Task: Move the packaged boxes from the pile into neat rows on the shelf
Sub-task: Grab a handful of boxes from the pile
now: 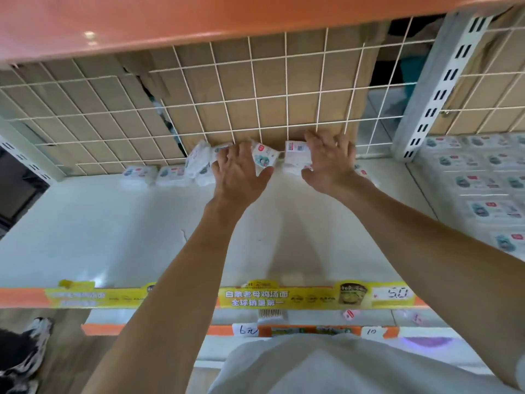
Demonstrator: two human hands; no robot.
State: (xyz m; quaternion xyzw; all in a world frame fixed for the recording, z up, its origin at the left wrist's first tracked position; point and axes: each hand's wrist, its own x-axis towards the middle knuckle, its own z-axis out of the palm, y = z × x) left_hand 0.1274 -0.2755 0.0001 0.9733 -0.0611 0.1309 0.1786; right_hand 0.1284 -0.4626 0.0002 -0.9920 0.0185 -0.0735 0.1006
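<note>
White packs: left hand (238, 174) grips one (264, 157), right hand (331, 163) another (295, 159); shelf (113, 223) tags (393, 293) read "5.0", "6元", "10".

Both arms reach to the back of the white shelf (113, 228), against the wire grid (255, 103). The left hand (238, 172) and right hand (329, 160) each grip a white packaged box (265, 157), (295, 157); more boxes (167, 174) line the grid's foot leftward.

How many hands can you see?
2. The left hand and the right hand are both at the back of the shelf, on the small white packs by the wire grid.
</note>
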